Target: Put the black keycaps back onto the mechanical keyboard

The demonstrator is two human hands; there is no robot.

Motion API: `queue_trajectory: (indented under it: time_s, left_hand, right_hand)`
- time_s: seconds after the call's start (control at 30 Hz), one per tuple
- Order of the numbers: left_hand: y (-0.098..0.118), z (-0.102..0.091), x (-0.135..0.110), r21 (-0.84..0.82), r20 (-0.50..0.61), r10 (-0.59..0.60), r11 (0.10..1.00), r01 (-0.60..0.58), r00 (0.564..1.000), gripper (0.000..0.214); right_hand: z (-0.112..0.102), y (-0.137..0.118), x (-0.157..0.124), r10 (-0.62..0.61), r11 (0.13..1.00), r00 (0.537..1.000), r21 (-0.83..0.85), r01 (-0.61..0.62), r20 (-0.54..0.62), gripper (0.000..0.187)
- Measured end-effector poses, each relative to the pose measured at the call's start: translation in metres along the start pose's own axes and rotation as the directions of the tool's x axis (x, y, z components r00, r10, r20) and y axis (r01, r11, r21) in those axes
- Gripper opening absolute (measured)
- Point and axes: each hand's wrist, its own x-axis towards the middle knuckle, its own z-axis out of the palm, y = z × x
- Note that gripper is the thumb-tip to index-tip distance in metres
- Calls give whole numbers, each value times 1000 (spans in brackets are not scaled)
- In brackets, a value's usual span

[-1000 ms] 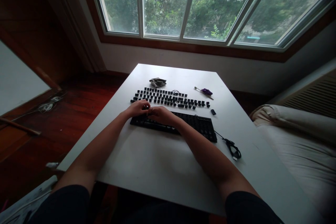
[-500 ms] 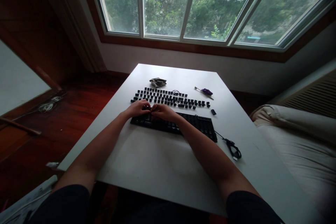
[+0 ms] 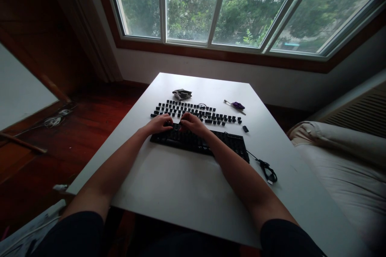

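Observation:
A black keyboard (image 3: 193,141) lies slightly slanted on the white table. My left hand (image 3: 160,123) is at its upper left corner, with fingers curled and thumb bent over the edge. Close by on the right, my right hand (image 3: 193,123) hovers over the keyboard's upper left part. Its thumb and fingertips are pinched together, and whatever they hold is too small and dark to make out. Loose black keycaps (image 3: 177,107) are laid out in rows just behind the keyboard, partly hidden by both hands.
A crumpled grey cloth (image 3: 182,94) sits behind the keycaps. Further right are a purple object (image 3: 238,105) with a thin brush-like stick and a single dark piece (image 3: 245,129). The coiled USB cable (image 3: 268,171) lies right of the keyboard. A pale sofa (image 3: 340,160) borders the table (image 3: 181,192).
My right hand has lifted and shifted a little up and to the right, away from my left hand. My left hand stays at the keyboard's corner.

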Motion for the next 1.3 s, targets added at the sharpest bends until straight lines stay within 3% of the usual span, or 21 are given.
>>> queue_trajectory:
  time_s: [0.17, 0.33, 0.57, 0.7, 0.83, 1.03, 1.3]
  left_hand:
    - [3, -3, 1, -57, -6, -29, 998, 29, 1000, 18]
    - [14, -7, 3, -199, -9, 25, 980, -27, 1000, 23]
    - [19, -1, 6, -275, -49, 7, 961, -20, 999, 24]
    - [19, 2, 7, -320, -46, -8, 947, -7, 999, 25]
    - [22, 5, 7, -353, -40, -45, 935, 28, 998, 26]
    - [25, 7, 8, -404, 15, -59, 913, 60, 998, 25]
    - [33, 7, 7, -360, -82, -50, 933, 17, 995, 33]
  right_hand:
    - [-3, -1, 0, -81, 996, 995, -54, 78, -59, 24]
    - [-4, 3, 2, -192, 973, 972, -159, 169, -139, 22]
    - [-4, 3, 2, -241, 958, 955, -201, 205, -175, 21]
    - [-1, 1, 0, -221, 957, 945, -240, 162, -242, 19]
    - [2, 2, 0, -133, 982, 936, -168, 81, -326, 17]
    - [5, 6, 2, -96, 988, 935, -144, 49, -342, 17]
    - [3, 6, 4, 13, 998, 936, 60, 9, -350, 20]
